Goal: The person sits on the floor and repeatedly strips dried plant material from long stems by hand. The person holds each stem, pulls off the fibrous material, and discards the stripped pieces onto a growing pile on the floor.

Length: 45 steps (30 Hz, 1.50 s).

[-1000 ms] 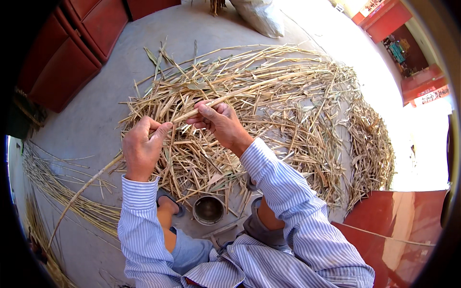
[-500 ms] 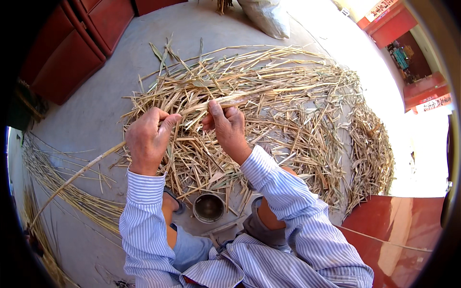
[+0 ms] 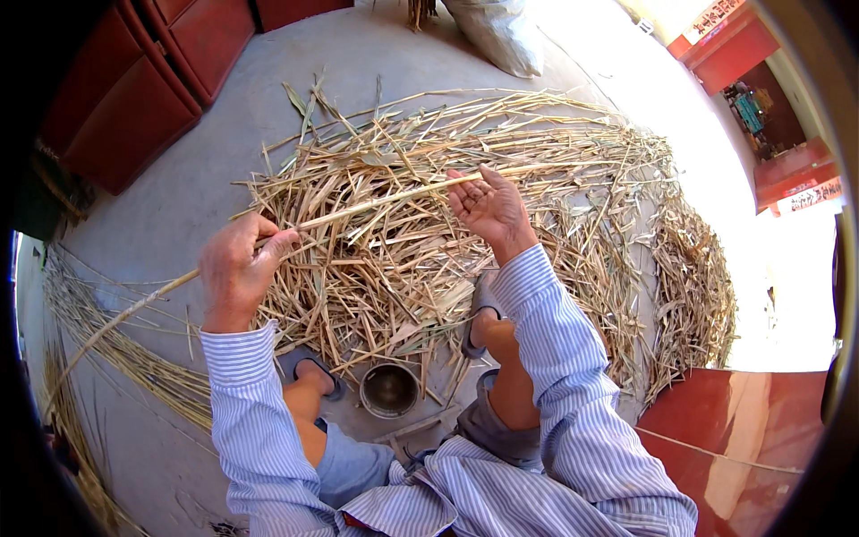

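A long pale reed stalk runs slantwise across the view, from the lower left up over a heap of dry straw-coloured husks and leaves. My left hand is closed round it, thumb pressed along the stalk. Farther up, at its right part, my right hand is turned palm up with fingers apart; the stalk passes at its fingertips and thumb without being gripped. Whether the fingers touch it, I cannot tell.
Between my feet stands a small round metal tin. Long thin stalks lie on the floor at the left. Red sofa-like seats stand at the far left, a pale sack at the back, a red panel at the right.
My left hand has moved left and a little down along with the stalk. My right hand has gone right, away from the left, and its pinched fingers have opened.
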### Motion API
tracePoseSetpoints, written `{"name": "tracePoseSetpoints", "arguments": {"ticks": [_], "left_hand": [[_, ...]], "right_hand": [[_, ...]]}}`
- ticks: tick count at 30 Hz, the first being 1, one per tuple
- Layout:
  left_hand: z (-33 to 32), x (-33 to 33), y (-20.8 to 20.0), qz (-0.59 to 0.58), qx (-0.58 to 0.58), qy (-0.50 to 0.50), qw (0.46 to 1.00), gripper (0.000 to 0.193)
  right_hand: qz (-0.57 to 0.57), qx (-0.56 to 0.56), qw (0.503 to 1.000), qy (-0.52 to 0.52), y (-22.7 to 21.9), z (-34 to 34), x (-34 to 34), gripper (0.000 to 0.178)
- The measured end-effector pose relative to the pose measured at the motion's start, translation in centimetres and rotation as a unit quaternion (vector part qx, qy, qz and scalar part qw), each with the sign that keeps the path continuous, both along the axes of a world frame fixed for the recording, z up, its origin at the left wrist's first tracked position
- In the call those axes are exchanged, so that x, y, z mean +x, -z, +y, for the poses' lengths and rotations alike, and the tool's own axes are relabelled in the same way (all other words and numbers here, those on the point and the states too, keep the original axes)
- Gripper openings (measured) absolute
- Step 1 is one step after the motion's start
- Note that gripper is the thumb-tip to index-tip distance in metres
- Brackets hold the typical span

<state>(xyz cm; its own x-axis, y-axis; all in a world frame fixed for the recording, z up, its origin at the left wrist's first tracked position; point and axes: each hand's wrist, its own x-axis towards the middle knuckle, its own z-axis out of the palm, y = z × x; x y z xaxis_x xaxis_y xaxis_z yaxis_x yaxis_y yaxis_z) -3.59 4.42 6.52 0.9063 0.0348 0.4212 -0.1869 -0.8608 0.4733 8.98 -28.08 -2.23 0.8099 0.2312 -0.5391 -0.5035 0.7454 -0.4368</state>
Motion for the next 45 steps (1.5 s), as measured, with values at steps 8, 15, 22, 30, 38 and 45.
{"name": "tracePoseSetpoints", "arguments": {"ticks": [8,15,22,30,38,45], "left_hand": [[-1.6,-0.5,-1.6,0.096,0.03,0.028,0.995,0.016],[1.1,0.0,0.0,0.008,-0.337,-0.083,0.938,0.016],[1.3,-0.1,-1.7,-0.174,0.025,-0.173,0.969,0.027],[-4.1,1.6,3.7,-0.014,0.149,0.049,0.988,0.02],[-3.8,1.5,1.8,0.035,0.047,0.05,0.997,0.03],[-6.1,2.2,3.4,-0.065,0.063,0.056,0.994,0.019]], "right_hand": [[-0.074,-0.061,0.993,-0.066,-1.0,3.9,-1.8,0.015],[-0.11,-0.078,0.988,-0.077,-1.8,4.9,-2.4,0.012],[-0.12,-0.092,0.984,-0.09,-0.5,6.2,-3.1,0.013],[-0.106,-0.034,0.981,-0.156,-0.8,10.3,-5.5,0.013],[-0.12,-0.081,0.984,-0.107,-1.0,7.5,-3.4,0.017],[-0.174,-0.117,0.974,-0.08,-2.1,8.0,-4.6,0.019]]}}
